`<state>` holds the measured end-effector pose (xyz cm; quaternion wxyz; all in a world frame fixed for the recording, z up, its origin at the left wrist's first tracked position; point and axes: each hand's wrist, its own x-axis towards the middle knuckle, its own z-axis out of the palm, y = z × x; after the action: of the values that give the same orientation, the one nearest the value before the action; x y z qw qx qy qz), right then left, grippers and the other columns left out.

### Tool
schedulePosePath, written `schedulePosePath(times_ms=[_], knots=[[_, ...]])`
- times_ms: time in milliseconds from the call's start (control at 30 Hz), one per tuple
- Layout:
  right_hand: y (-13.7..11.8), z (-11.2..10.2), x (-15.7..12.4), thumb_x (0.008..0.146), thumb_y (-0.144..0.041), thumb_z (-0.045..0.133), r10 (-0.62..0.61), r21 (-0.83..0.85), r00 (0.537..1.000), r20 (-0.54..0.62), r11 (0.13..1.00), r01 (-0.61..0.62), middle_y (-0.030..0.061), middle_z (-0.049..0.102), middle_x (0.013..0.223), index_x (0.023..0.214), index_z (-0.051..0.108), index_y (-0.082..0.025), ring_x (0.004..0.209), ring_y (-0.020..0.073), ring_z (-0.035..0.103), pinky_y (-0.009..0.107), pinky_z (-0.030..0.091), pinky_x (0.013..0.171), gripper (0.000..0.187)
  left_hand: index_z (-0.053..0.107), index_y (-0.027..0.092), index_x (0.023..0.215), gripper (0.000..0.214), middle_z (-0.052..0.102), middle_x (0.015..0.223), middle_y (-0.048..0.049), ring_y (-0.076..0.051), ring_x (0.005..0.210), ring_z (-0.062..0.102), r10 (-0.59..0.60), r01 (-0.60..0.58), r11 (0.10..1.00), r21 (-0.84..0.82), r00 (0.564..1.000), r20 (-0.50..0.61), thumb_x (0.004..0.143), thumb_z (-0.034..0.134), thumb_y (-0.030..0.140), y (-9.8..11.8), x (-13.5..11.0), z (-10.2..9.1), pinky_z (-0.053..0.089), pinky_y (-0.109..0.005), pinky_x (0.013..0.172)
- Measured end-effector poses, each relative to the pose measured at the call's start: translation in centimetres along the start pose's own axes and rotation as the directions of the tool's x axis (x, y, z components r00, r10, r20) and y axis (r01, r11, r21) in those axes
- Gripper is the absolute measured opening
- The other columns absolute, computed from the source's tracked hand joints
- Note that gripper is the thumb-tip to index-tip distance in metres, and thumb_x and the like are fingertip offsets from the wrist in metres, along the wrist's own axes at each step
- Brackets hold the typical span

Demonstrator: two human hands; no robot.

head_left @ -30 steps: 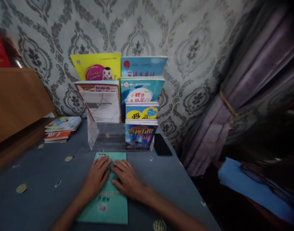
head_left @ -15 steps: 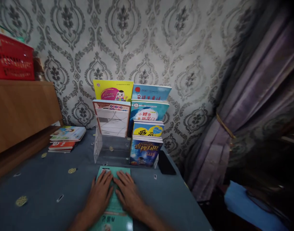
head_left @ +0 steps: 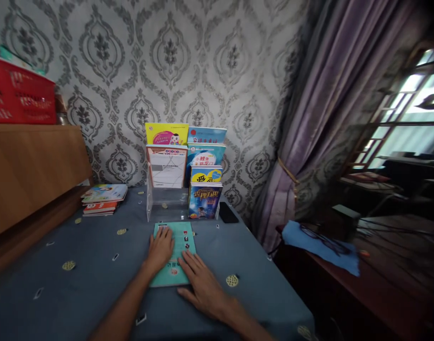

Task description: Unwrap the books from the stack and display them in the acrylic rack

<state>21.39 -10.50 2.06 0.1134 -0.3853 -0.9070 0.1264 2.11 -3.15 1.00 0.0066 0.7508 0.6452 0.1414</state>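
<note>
A thin green booklet (head_left: pixel 183 239) lies flat on the blue-grey tablecloth (head_left: pixel 78 284) in front of me. My left hand (head_left: pixel 160 248) rests flat on its left half, fingers stretched toward the far edge. My right hand (head_left: pixel 202 284) lies open at the booklet's near right corner, fingers spread, partly on the cloth. Just beyond the booklet stands a clear acrylic tiered book rack (head_left: pixel 163 206) holding several upright picture books (head_left: pixel 205 200).
A small stack of books (head_left: pixel 103 199) sits at the left near a wooden cabinet (head_left: pixel 28 166) with a red box (head_left: pixel 18 97) on top. A black phone (head_left: pixel 228 213) lies right of the rack. A purple curtain (head_left: pixel 309 132) and dark desk (head_left: pixel 362 265) fill the right.
The view has pulled back and swung right, showing the window. My right hand slid back from the booklet's middle to its near right corner; my left hand stays flat on the booklet.
</note>
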Motion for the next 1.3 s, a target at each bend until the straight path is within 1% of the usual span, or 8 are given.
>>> schedulePosePath(times_ms=[267,500,667,767,967,1100,1200,1300], knots=[[-1.0,0.3,-1.2,0.096,-0.045,0.054,0.026,-0.04,0.999,-0.037,0.999,-0.027,0.0165,0.034,0.159,0.153,0.038,-0.014,0.149,0.0284,0.03,0.051,0.028,0.123,0.067,0.05,0.02,0.14,0.042,0.042,0.156,-0.0136,-0.032,0.148,0.031,-0.004,0.004,1.0,-0.006,0.999,0.04,0.101,0.037,0.023,0.8,-1.1,-0.4,0.035,-0.064,0.112],[-0.7,2.1,-5.2,0.094,-0.051,0.057,-0.054,-0.058,0.996,-0.077,0.997,0.05,0.0114,0.029,0.162,0.158,0.024,-0.024,0.149,0.0295,0.03,0.052,0.032,0.121,0.077,0.05,0.019,0.142,0.045,0.041,0.157,-0.0121,-0.031,0.149,0.029,0.096,-0.092,0.989,-0.112,0.995,0.035,0.1,0.036,0.025,1.5,-3.5,0.3,0.029,-0.064,0.116],[0.0,3.7,-7.0,0.088,-0.024,0.063,-0.091,-0.11,0.992,-0.09,0.991,0.081,0.0088,0.027,0.163,0.16,0.017,-0.027,0.148,0.0284,0.032,0.049,0.036,0.119,0.085,0.052,0.02,0.141,0.045,0.043,0.156,-0.0108,-0.03,0.149,0.03,0.181,-0.168,0.963,-0.21,0.982,0.044,0.099,0.039,0.027,1.6,-4.7,-0.2,0.026,-0.062,0.119],[-0.2,3.9,-7.3,0.086,-0.016,0.06,-0.055,-0.108,0.996,-0.076,0.993,0.046,0.0074,0.032,0.161,0.158,0.023,-0.03,0.146,0.0273,0.037,0.048,0.039,0.117,0.082,0.053,0.022,0.141,0.045,0.043,0.156,-0.0104,-0.03,0.15,0.029,0.215,-0.193,0.944,-0.267,0.975,0.055,0.098,0.041,0.027,1.5,-4.9,-0.4,0.024,-0.063,0.12],[-0.9,3.7,-7.9,0.09,-0.027,0.06,-0.031,-0.05,0.999,-0.024,0.998,0.03,0.0101,0.047,0.153,0.152,0.041,-0.029,0.139,0.0318,0.046,0.051,0.045,0.108,0.065,0.055,0.022,0.139,0.045,0.044,0.156,-0.0109,-0.03,0.149,0.03,0.269,-0.219,0.905,-0.365,0.959,0.091,0.095,0.046,0.026,1.5,-5.4,-0.4,0.023,-0.063,0.12],[-0.7,2.8,-8.3,0.094,-0.042,0.058,-0.09,-0.022,0.996,-0.025,0.996,0.09,0.013,0.057,0.144,0.145,0.052,-0.028,0.133,0.033,0.052,0.051,0.048,0.104,0.054,0.056,0.024,0.139,0.044,0.043,0.156,-0.0102,-0.029,0.15,0.03,0.329,-0.25,0.865,-0.436,0.937,0.116,0.096,0.047,0.03,0.9,-6.3,-0.9,0.021,-0.061,0.121],[-0.4,0.6,-7.9,0.096,-0.051,0.054,-0.155,0.043,0.988,-0.019,0.987,0.156,0.0126,0.068,0.13,0.132,0.064,-0.028,0.121,0.0297,0.061,0.047,0.052,0.097,0.044,0.059,0.028,0.137,0.043,0.041,0.157,-0.0058,-0.026,0.151,0.028,0.42,-0.266,0.799,-0.539,0.889,0.183,0.096,0.05,0.039,-0.3,-6.7,-2.1,0.018,-0.057,0.123],[-0.1,-1.9,-6.8,0.095,-0.059,0.051,-0.173,0.2,0.977,-0.121,0.96,0.195,0.0109,0.076,0.11,0.117,0.071,-0.026,0.103,0.0254,0.069,0.041,0.055,0.089,0.045,0.07,0.032,0.122,0.04,0.051,0.151,-0.0018,-0.025,0.148,0.034,0.463,-0.181,0.688,-0.703,0.855,0.233,0.097,0.045,0.052,-1.8,-6.4,-3.8,0.021,-0.053,0.124]])
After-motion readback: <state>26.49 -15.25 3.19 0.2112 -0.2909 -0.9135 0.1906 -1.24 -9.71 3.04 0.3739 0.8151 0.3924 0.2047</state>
